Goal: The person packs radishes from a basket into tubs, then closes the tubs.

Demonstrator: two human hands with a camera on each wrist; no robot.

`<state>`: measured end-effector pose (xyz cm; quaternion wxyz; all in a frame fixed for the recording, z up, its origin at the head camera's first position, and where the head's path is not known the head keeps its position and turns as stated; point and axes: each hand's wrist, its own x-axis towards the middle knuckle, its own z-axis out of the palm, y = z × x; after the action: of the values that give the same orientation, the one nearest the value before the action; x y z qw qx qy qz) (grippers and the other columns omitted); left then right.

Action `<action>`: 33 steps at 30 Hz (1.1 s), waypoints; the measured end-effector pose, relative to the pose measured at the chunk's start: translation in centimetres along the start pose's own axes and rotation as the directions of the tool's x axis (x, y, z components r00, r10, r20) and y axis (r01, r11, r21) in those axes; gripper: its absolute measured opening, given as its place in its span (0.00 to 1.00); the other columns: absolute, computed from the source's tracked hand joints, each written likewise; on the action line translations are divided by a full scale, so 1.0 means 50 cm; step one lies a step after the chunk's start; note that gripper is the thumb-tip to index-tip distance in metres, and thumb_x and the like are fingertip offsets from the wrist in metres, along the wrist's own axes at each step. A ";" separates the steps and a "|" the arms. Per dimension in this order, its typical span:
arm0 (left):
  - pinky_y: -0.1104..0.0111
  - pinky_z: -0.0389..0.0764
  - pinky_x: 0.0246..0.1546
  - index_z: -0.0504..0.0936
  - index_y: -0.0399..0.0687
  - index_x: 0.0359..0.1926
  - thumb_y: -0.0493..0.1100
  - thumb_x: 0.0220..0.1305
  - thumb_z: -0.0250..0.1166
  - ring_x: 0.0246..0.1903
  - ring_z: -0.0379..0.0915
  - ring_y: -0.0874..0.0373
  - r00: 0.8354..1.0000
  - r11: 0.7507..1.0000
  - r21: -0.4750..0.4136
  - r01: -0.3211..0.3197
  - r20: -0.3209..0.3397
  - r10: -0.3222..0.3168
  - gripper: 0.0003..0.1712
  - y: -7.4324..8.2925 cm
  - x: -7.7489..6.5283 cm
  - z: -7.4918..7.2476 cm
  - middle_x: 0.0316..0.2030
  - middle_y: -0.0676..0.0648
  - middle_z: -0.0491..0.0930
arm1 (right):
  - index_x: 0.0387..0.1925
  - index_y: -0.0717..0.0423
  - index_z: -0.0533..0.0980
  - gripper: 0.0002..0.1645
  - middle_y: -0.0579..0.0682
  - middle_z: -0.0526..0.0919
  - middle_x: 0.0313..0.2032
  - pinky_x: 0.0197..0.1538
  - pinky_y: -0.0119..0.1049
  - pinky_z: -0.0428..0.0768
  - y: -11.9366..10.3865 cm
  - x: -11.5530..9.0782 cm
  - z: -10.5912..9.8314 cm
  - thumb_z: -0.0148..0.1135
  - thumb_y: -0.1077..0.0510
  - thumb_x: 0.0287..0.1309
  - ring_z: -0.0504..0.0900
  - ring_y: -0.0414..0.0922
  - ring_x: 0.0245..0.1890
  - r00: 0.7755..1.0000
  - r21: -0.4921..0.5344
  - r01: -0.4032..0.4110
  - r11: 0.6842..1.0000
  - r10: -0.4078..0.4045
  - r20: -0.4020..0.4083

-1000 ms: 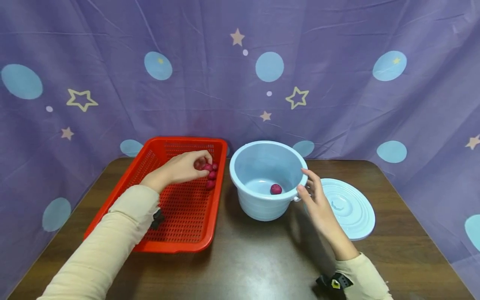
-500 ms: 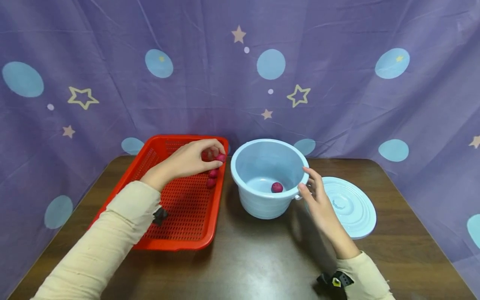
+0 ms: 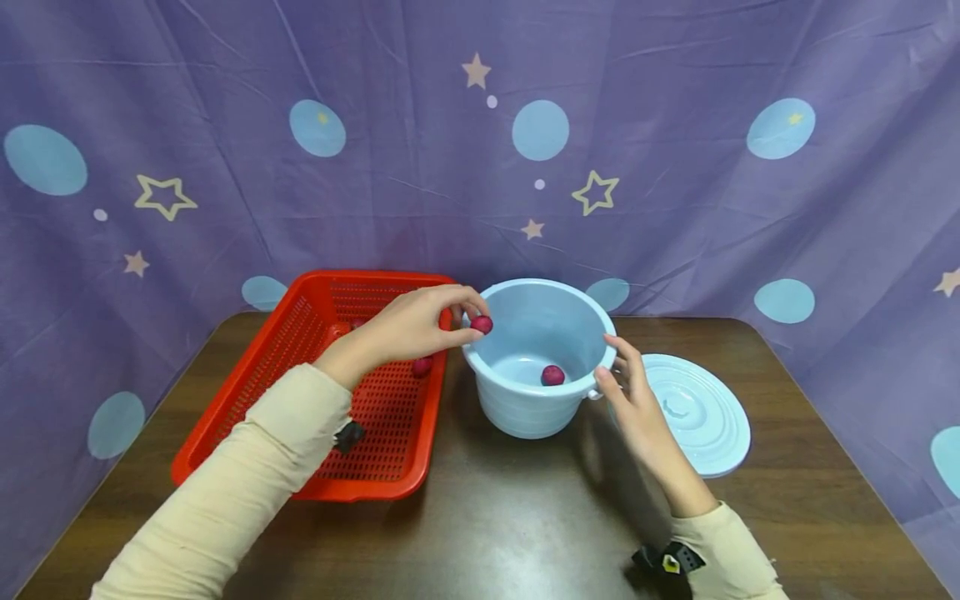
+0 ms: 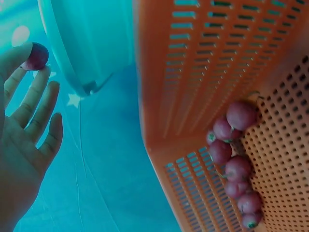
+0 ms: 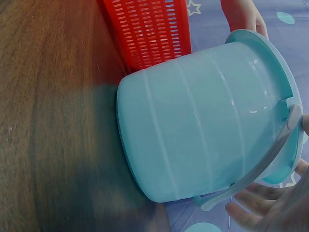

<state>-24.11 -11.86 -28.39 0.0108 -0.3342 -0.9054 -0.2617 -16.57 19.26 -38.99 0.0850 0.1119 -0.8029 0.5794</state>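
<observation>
Pinching a small red radish between thumb and fingertips, the left hand holds it out at the left side of the bucket's rim. Another radish lies on the bucket's floor. The right hand rests on the opposite rim, thumb and index finger apart. More radishes sit in the red basket; a pale blue lid lies right of the bucket on the brown surface.

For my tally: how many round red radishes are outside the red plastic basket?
2: one radish pinched in the left hand, another inside the blue plastic bucket, which may hide more.
</observation>
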 end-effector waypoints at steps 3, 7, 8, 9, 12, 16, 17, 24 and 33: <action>0.64 0.76 0.35 0.81 0.64 0.50 0.50 0.60 0.72 0.38 0.73 0.62 1.000 0.999 0.024 -0.023 0.018 0.023 0.16 0.009 0.006 0.008 0.39 0.57 0.79 | 0.74 0.46 0.54 0.30 0.66 0.69 0.63 0.53 0.38 0.75 0.001 -0.002 0.000 0.47 0.54 0.76 0.75 0.56 0.53 1.000 -0.002 -0.005 1.000 0.005 -0.002; 0.65 0.76 0.36 0.82 0.63 0.49 0.50 0.60 0.72 0.37 0.74 0.63 0.998 0.997 0.057 -0.052 0.039 0.049 0.15 0.015 0.012 0.017 0.38 0.56 0.80 | 0.74 0.46 0.54 0.31 0.66 0.69 0.63 0.54 0.39 0.75 0.001 -0.002 0.000 0.47 0.54 0.76 0.75 0.56 0.54 1.000 -0.002 -0.009 1.000 0.009 -0.002; 0.66 0.76 0.36 0.82 0.63 0.49 0.49 0.60 0.72 0.37 0.75 0.62 0.998 0.996 0.064 -0.056 0.045 0.054 0.15 0.016 0.013 0.019 0.38 0.56 0.80 | 0.74 0.46 0.54 0.31 0.66 0.69 0.63 0.54 0.42 0.76 0.001 -0.002 0.000 0.47 0.54 0.76 0.75 0.56 0.54 1.000 0.001 -0.009 1.000 0.009 -0.002; 0.66 0.76 0.37 0.83 0.63 0.48 0.49 0.60 0.72 0.37 0.75 0.62 0.997 0.996 0.072 -0.062 0.049 0.058 0.15 0.017 0.014 0.020 0.39 0.55 0.81 | 0.74 0.46 0.54 0.31 0.66 0.69 0.62 0.55 0.44 0.76 0.001 -0.002 0.000 0.47 0.54 0.76 0.75 0.56 0.54 1.000 0.003 -0.008 1.000 0.008 -0.002; 0.66 0.76 0.38 0.83 0.63 0.48 0.50 0.61 0.72 0.37 0.75 0.62 0.996 0.993 0.097 -0.074 0.060 0.068 0.15 0.019 0.015 0.022 0.39 0.54 0.82 | 0.74 0.47 0.54 0.30 0.66 0.69 0.62 0.55 0.45 0.76 0.001 -0.002 0.000 0.47 0.55 0.76 0.75 0.56 0.53 1.000 0.010 -0.009 1.000 0.009 -0.002; 0.65 0.76 0.39 0.83 0.63 0.48 0.50 0.61 0.72 0.38 0.76 0.61 0.995 0.991 0.109 -0.079 0.064 0.072 0.14 0.020 0.014 0.023 0.40 0.53 0.82 | 0.74 0.46 0.54 0.31 0.66 0.69 0.63 0.54 0.40 0.76 -0.001 -0.003 0.000 0.48 0.54 0.75 0.75 0.56 0.54 1.000 0.008 -0.013 1.000 0.013 -0.001; 0.65 0.76 0.38 0.83 0.63 0.49 0.50 0.61 0.72 0.38 0.76 0.60 0.995 0.991 0.110 -0.079 0.063 0.072 0.14 0.020 0.014 0.023 0.40 0.53 0.82 | 0.74 0.46 0.54 0.31 0.66 0.69 0.63 0.54 0.40 0.76 -0.002 -0.003 0.000 0.48 0.54 0.75 0.75 0.56 0.54 1.000 0.009 -0.013 1.000 0.013 -0.001; 0.65 0.75 0.39 0.83 0.60 0.52 0.50 0.60 0.73 0.42 0.75 0.60 0.997 0.993 0.100 -0.061 0.043 0.057 0.18 0.015 0.009 0.014 0.43 0.57 0.81 | 0.74 0.46 0.54 0.31 0.65 0.68 0.63 0.54 0.40 0.77 -0.004 -0.003 0.000 0.48 0.54 0.75 0.75 0.56 0.55 1.000 0.016 -0.014 1.000 0.014 -0.001; 0.62 0.76 0.43 0.83 0.57 0.51 0.48 0.63 0.70 0.41 0.75 0.59 0.999 0.998 0.068 0.018 -0.034 -0.016 0.16 -0.026 -0.004 -0.009 0.41 0.57 0.80 | 0.74 0.45 0.54 0.31 0.65 0.68 0.63 0.54 0.43 0.76 -0.005 -0.003 0.000 0.48 0.54 0.75 0.75 0.56 0.56 1.000 0.007 -0.013 1.000 0.013 -0.002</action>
<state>-24.82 -13.02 -28.65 0.0353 -0.3216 -0.9162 -0.2364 -16.36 19.19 -38.81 0.0815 0.1063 -0.8014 0.5830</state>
